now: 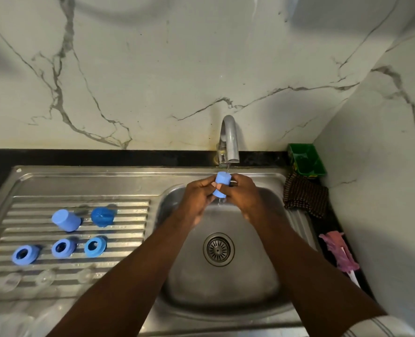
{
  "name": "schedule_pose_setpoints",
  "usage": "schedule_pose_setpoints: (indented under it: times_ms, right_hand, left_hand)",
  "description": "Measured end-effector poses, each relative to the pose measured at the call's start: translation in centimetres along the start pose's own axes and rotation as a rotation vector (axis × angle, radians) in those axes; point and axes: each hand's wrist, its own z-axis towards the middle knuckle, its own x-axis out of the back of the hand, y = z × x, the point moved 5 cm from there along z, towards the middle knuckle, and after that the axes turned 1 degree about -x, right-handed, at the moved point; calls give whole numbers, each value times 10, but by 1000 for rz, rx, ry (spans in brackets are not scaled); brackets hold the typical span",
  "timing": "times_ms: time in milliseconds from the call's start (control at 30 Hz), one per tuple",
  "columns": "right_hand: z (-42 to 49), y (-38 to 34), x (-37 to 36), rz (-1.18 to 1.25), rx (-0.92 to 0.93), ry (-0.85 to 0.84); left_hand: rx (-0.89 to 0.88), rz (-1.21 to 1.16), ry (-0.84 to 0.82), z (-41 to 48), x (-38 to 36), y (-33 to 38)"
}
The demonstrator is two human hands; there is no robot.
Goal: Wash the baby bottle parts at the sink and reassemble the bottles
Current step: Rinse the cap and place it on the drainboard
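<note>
A white wall [201, 57] with grey veins stands behind a steel sink [153, 175]. The sink has a ribbed board [128, 215] on the left and a bowl [225, 288] on the right. Two bare arms reach over the bowl.

A bent tap [230, 137] sits at the back, and a thin line of water [228, 167] runs from it. A dark cloth [303, 195] hangs over the right edge of the sink. A green tub [307, 160] stands behind the cloth. A pink brush [340, 254] lies by the right wall.

The left hand [199, 198] and the right hand [243, 195] meet just under the tap. The fingers of both curl round a blue cap [222, 184] and hold it, tilted, under the water.

On the board lies a spare cap [66, 220] on its side. Just beside it is a wet blue part [103, 216]. In front of them sit three blue rings [25, 254] [63, 248] [95, 246] in a row, apart from each other. Nearer still are three clear bits [8, 282] [45, 277] [86, 274], too faint to tell what they are.

A round drain [218, 249] is in the bottom of the bowl.
</note>
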Motion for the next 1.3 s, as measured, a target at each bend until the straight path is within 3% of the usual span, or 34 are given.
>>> schedule_pose_setpoints:
  times_ms: [133, 267, 400, 667, 800, 1000, 1133, 1300]
  right_hand:
    - [-3, 10, 1, 10, 8, 34]
    - [-3, 7, 3, -38, 70, 9]
    - [0, 7, 0, -32, 91, 10]
    - [7, 3, 4, -112, -41, 3]
    - [-3, 10, 7, 433, -110, -50]
    - [-1, 11, 4, 615, -105, -39]
    - [-2, 9, -7, 511, -120, -144]
    - [1, 19, -13, 232, -160, -186]
  left_hand:
    - [37, -26, 11, -5, 2, -7]
    - [186, -180, -13, -9, 1, -17]
    - [179, -292, 7, -7, -2, -13]
    - [118, -87, -42, 4, 0, -11]
    - [-3, 13, -105, 8, 0, -5]
    - [-120, 118, -143, 5, 6, -1]
    - [-57, -32, -139, 6, 8, 3]
    - [-91, 129, -152, 6, 9, 6]
